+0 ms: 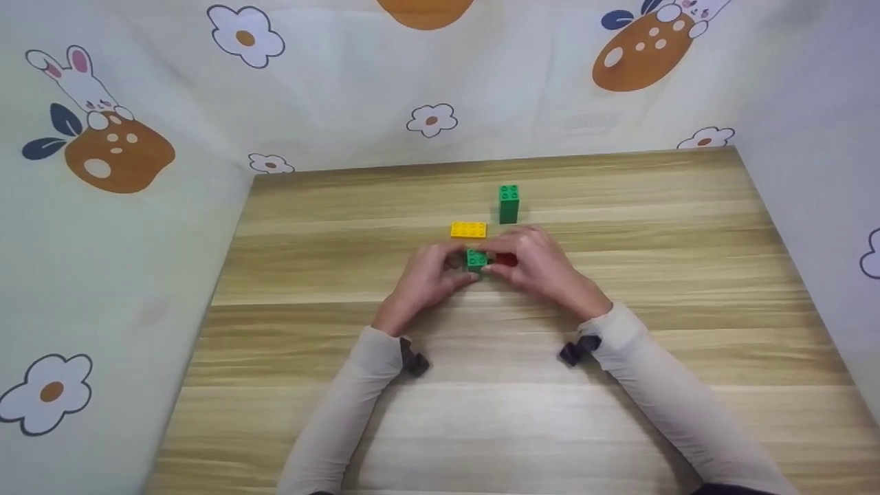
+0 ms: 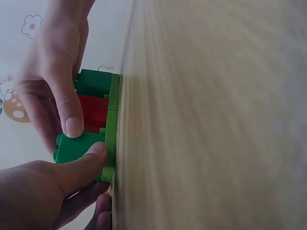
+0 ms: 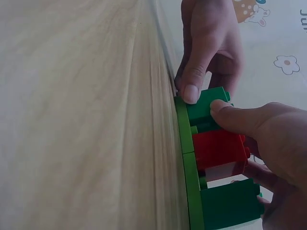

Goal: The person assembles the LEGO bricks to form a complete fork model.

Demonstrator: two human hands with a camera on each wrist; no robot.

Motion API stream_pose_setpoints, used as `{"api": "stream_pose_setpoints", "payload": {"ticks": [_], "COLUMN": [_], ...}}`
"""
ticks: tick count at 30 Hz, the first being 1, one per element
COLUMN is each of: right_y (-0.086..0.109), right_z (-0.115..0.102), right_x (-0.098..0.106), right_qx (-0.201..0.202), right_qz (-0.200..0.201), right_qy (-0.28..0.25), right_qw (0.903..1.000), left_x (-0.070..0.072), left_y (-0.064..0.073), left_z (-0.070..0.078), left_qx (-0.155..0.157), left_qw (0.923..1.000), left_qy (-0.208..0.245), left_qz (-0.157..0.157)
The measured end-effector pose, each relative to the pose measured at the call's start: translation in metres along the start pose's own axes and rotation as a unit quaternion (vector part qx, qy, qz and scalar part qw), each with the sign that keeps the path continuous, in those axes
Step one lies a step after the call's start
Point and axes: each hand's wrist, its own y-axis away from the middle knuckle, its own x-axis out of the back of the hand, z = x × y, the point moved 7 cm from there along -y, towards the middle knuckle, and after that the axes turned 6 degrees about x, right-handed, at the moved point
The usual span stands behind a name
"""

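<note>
A green brick (image 1: pixel 476 258) stands between my two hands on a row of two light green flat bricks (image 2: pixel 111 143). My left hand (image 1: pixel 433 275) grips it from the left, its thumb low by the flat brick. From the right, my right hand (image 1: pixel 540 265) pinches the same green brick near its studded top. A red brick (image 3: pixel 220 147) stands beside it on the row, partly under my right hand in the head view. Another green brick (image 3: pixel 230 203) sits at the row's right end; my right hand hides it in the head view.
Just behind my hands lies a yellow flat brick (image 1: pixel 469 229). A tall green block (image 1: pixel 509 205) stands upright behind my right hand. The wooden table (image 1: pixel 481 426) meets patterned fabric walls (image 1: pixel 344 103) at its back and sides.
</note>
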Motion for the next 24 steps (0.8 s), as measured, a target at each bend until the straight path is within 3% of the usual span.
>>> {"api": "stream_pose_setpoints", "payload": {"ticks": [15,24], "right_y": [0.002,0.012], "right_z": [-0.003,0.018], "right_x": [0.001,0.006], "right_qx": [-0.005,-0.038], "right_qz": [0.008,-0.005], "right_qy": [0.012,-0.012], "right_qw": [0.9999,0.9992], "left_x": [0.001,0.002], "left_y": [0.000,-0.001], "left_z": [-0.001,-0.003], "left_qx": [0.000,0.003], "left_qw": [1.0000,1.0000], "left_qy": [-0.007,-0.003], "left_qz": [0.004,-0.005]}}
